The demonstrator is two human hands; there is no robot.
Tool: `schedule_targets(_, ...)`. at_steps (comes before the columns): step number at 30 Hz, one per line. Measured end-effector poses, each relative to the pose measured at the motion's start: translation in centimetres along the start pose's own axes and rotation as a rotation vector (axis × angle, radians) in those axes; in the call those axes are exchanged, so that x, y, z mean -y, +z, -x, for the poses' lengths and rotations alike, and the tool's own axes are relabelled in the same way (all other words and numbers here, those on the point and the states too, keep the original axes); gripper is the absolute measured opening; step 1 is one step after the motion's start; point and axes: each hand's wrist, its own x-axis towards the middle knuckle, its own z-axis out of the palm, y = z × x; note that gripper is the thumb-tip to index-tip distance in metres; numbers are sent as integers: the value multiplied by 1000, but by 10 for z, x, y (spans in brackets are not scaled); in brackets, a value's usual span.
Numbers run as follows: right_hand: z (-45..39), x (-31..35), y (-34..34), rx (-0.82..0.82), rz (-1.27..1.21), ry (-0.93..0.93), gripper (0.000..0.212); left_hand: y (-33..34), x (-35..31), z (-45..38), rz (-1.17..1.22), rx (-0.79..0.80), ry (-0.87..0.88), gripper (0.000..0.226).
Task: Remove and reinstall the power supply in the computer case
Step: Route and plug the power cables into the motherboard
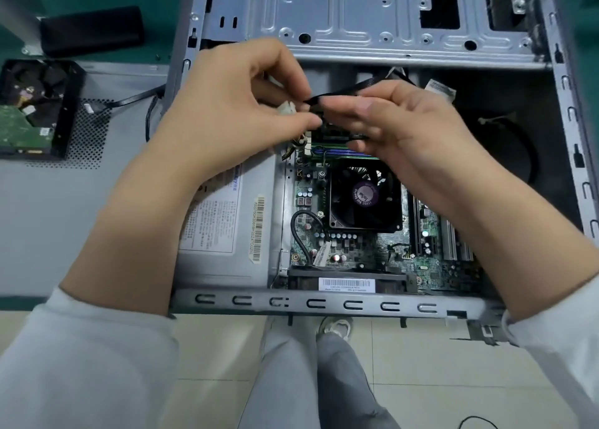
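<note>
Right now my two hands meet over the open computer case (340,305): the left hand (227,104) pinches a white connector (287,108) between thumb and curled fingers, and the right hand (405,127) closes its fingertips on the black cable (353,88) just beside that plug. So both grips are narrow and loaded, almost touching each other. The cable's long axis runs from the pinch up and to my right, toward the drive cage (389,17). The power supply (227,234), the thing this job is about, sits below and to the left of the pinch, seated in the case's near-left corner, its long side running away from me. My left hand is nearer to it, I judge; its forearm passes right over the unit. On the supply a white rating label (210,221) carries dense print I cannot read, beside a barcode strip. The sticker on the CPU fan (364,197) is too blurred to make out. A bare hard drive (32,111) lies well apart on the left.
</note>
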Motion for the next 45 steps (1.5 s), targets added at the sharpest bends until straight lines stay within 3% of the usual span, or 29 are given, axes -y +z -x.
schedule_targets(6, 1, -8, 6, 252, 170, -32, 34, 6, -7, 1, -118, 96, 94, 45)
schedule_targets(9, 0, -11, 6, 277, 317, -49, 55, 7, -9, 1, -156, 111, 150, 57)
schedule_targets(12, 2, -13, 6, 290, 451, -59, 64, 6, -6, 0, -128, 56, 120, 53)
schedule_targets(15, 4, -16, 11, 307, 559, -94, 53, 9, -1, -3, -216, -13, 113, 38)
schedule_targets(19, 4, -14, 13, 255, 392, -75, 30, 10, 5, -5, -293, 25, 28, 24)
schedule_targets(23, 7, -12, 10, 241, 435, -76, 30, 12, 6, -8, -280, 64, -8, 14)
schedule_targets(27, 4, -13, -4, 23, 527, -34, 42, 13, 9, -6, -189, -123, 4, 3)
schedule_targets(30, -3, -15, -19, -125, 581, 98, 38, 12, 11, -7, -177, -237, 17, 8)
schedule_targets(37, -8, -16, -24, -160, 719, 149, 22, 11, 11, -7, -195, -260, 31, 10)
schedule_targets(41, -2, -10, -13, -157, 660, 55, 23, 13, 10, -7, -219, -194, 8, 9)
schedule_targets(45, 9, -4, 8, 88, 543, 112, 19, 14, 7, -8, -245, -189, -13, 11)
